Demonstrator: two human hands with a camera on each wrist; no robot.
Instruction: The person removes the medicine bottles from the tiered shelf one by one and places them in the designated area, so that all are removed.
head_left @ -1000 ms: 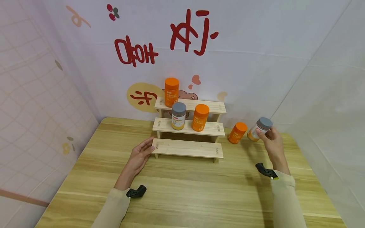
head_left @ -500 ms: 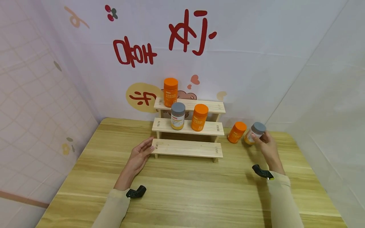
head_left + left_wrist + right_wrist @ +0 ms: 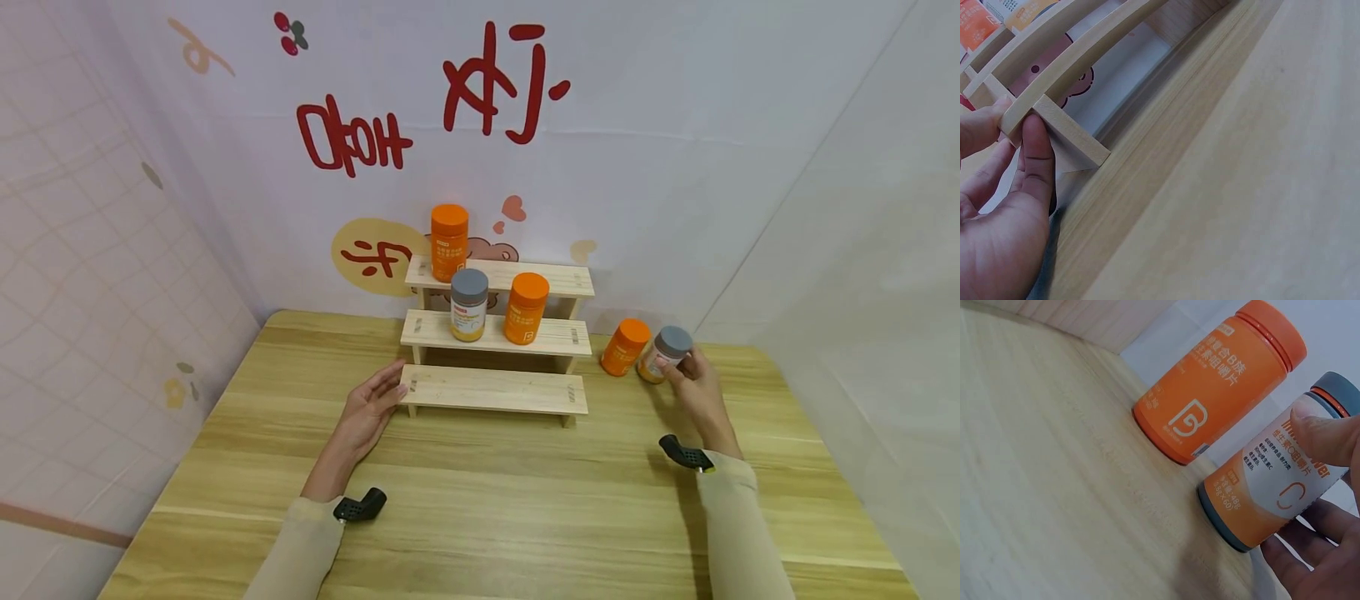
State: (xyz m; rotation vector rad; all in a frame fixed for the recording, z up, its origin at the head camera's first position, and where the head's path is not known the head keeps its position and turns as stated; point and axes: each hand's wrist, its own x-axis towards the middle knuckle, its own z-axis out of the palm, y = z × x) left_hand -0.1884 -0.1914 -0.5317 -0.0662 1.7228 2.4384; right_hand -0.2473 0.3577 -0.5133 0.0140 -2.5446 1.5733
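Note:
My right hand (image 3: 697,396) holds a grey-lidded vitamin bottle (image 3: 1263,478) by its side, thumb on the front label and fingers behind. This bottle stands right beside an orange vitamin bottle (image 3: 624,350) at the table's back right. With my left hand (image 3: 367,412) I pinch the left end of the lowest board of a three-tier wooden shelf (image 3: 491,389). In the left wrist view the thumb lies over that board (image 3: 1063,65) and the fingers reach under it. Another grey-lidded bottle (image 3: 468,308) and an orange one (image 3: 527,310) stand on the middle tier.
One more orange bottle (image 3: 449,243) stands at the left of the top tier. A white cloth backdrop (image 3: 660,167) with red characters rises behind the wooden table (image 3: 480,500). The right side sheet (image 3: 862,333) borders the table.
My right hand has brought the grey-lidded bottle down and to the left, close beside the orange bottle. My left hand has stayed on the shelf's end.

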